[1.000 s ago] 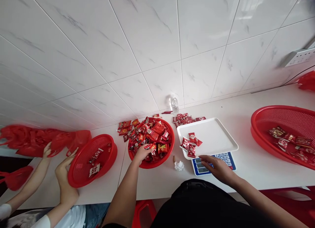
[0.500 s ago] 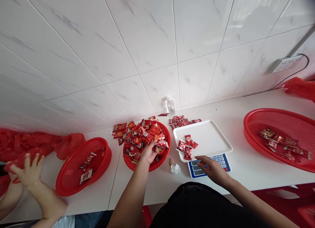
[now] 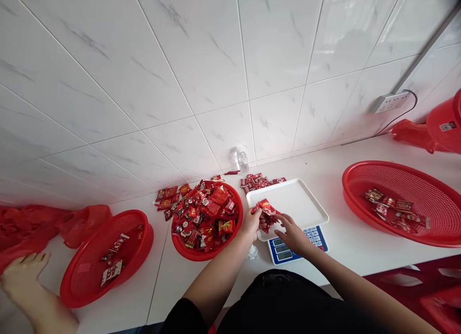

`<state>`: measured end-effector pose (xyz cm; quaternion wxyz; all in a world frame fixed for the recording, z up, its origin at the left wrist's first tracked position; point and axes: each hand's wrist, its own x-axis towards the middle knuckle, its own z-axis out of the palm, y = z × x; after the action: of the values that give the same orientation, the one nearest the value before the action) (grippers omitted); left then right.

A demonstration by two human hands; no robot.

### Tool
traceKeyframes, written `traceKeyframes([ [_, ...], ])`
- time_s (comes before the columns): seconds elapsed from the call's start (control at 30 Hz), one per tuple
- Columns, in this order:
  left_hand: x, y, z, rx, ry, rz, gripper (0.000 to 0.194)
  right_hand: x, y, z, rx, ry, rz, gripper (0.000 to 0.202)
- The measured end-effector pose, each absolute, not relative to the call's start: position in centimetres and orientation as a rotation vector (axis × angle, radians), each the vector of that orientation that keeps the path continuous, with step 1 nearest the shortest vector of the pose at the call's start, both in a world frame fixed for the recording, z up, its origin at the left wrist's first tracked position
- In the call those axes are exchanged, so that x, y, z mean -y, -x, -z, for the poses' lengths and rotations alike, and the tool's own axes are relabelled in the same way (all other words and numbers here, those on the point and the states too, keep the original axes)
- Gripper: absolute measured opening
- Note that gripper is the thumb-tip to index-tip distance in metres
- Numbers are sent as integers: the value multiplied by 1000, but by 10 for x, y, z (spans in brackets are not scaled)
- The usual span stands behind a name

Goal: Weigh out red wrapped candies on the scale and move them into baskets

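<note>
Your left hand (image 3: 251,225) is pinching small, shiny red wrapped packets (image 3: 266,207) above the white rectangular plastic tray (image 3: 302,199), your right hand (image 3: 294,237) hovering just beside them with fingers parted. Only a little cluster is showing there; many packets are lying heaped in the round red perforated plastic basket (image 3: 197,255), seemingly left to handle.

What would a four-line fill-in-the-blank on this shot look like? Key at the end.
1. The left hand holds packets over the rimmed white ____.
2. The right hand is partly over the blue-faced digital ____.
3. The fullest basket is coloured ____.
4. The clear bottle is close to the tiled ____.

Missing words: tray; scale; red; wall.
</note>
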<state>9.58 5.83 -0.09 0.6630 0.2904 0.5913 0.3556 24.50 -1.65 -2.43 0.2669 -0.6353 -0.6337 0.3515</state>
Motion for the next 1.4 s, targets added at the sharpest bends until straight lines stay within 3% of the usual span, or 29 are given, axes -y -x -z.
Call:
traceKeyframes([
  [0.37, -44, -58, -5, -1356, -604, -877, 33, 8, -243, 26, 1936, 1784, -801, 50],
  [0.53, -40, -50, 0, -1370, -646, -818, 35, 11, -241, 31, 2053, 1761, -733, 40],
  [0.73, -37, -57, -5, -1237, -638, -731, 32, -12, -257, 30, 1940, 1834, -656, 37],
  [1.1, -7, -21, -13, -1313, -502, -889, 29, -111, -277, 41, 1963, 2013, -748, 46],
  [1.4, 35, 17, -11, -1246, -377, -802, 35, -87, -273, 27, 1815, 1915, -635, 37],
])
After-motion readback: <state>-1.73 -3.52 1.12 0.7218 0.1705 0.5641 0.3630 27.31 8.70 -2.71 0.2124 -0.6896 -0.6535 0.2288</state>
